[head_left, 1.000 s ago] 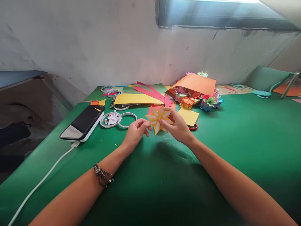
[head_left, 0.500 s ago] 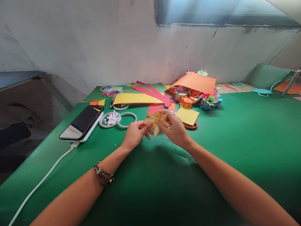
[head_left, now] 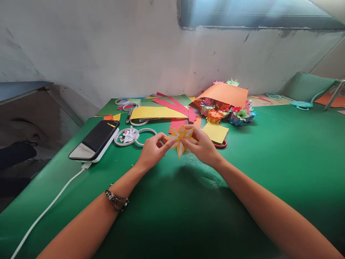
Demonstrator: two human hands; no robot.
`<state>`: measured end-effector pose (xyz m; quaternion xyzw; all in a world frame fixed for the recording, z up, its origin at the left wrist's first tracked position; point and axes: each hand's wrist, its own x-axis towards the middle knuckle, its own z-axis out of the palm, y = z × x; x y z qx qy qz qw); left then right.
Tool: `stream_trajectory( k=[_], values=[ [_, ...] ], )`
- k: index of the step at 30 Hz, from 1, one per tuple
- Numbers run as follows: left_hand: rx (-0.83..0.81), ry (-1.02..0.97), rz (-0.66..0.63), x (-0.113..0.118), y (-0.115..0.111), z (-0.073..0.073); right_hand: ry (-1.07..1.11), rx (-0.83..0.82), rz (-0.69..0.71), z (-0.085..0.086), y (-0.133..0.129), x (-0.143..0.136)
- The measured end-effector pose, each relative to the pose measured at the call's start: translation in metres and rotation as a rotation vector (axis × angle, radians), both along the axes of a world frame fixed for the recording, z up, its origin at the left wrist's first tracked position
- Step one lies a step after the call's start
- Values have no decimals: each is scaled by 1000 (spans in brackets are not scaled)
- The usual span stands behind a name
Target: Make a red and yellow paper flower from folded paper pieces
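yellow paper star (head_left: 178, 138), r. side obscured, pinched by r. hand (head_left: 205, 146) & l. hand (head_left: 153, 149); red loop (head_left: 221, 145) part. covered.

Green counter (head_left: 256, 201) here, phone (head_left: 97, 138) lying flat on it! White cable (head_left: 85, 166) trailing nearward from phone. Two white rings (head_left: 124, 144) just right of phone, left one circling paper scraps (head_left: 129, 135). Right of phone and beyond: long yellow strip (head_left: 159, 113). Well right of phone: yellow square (head_left: 217, 132) over red handle (head_left: 221, 145), bunched paper flowers (head_left: 242, 116) behind.
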<state>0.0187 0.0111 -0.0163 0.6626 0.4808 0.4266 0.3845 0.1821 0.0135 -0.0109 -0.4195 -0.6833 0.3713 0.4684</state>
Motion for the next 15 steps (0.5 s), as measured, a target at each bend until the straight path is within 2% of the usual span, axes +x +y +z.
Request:
stream_trajectory(
  k=[3,7,9,12,15],
  values=[
    [21,-4,22,-4,5,0,32,-39,31,0,0,0],
    [-49,-33,-132,-7,6,4,33,-74,44,1,0,2],
    [-72,-51,-160,-6,6,5,39,-84,62,1,0,2],
    [-67,-31,-133,-6,5,3,44,-89,73,0,1,2],
    [-1,40,-48,-6,5,-1,44,-73,61,-2,1,1]
  ],
)
